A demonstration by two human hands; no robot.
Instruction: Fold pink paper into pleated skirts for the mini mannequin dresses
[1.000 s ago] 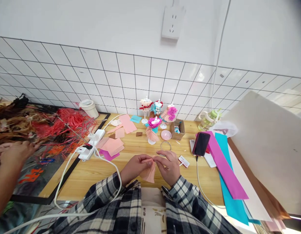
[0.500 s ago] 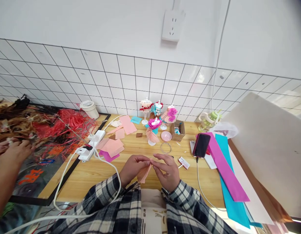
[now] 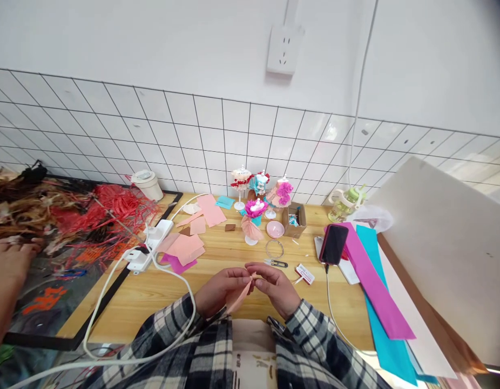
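Note:
Between my two hands is a gathered piece of peach crepe paper [image 3: 240,299], its loose end hanging down to the left. My left hand [image 3: 217,290] pinches it near the gathered top. The fingers of my right hand [image 3: 277,286] close on the same top from the other side. Just beyond my hands lie black-handled thread snips [image 3: 276,263] and a loop of thin wire [image 3: 275,249]. Farther back stand several small dress-form figures in paper dresses; the nearest figure [image 3: 253,222] has a magenta top and peach skirt.
Peach paper sheets [image 3: 185,247] lie left, beside a power strip [image 3: 150,246] with trailing cables. Right are a phone [image 3: 333,244], a small white-and-red box [image 3: 305,274] and long paper strips [image 3: 379,281]. A pink dish [image 3: 275,229] and cardboard box [image 3: 294,220] stand behind. A co-worker's hand [image 3: 13,262] is at far left.
My right fingers have closed in around the paper's top, and the hanging end has narrowed and swung left. The snips have come into view. The co-worker's hand has shifted left.

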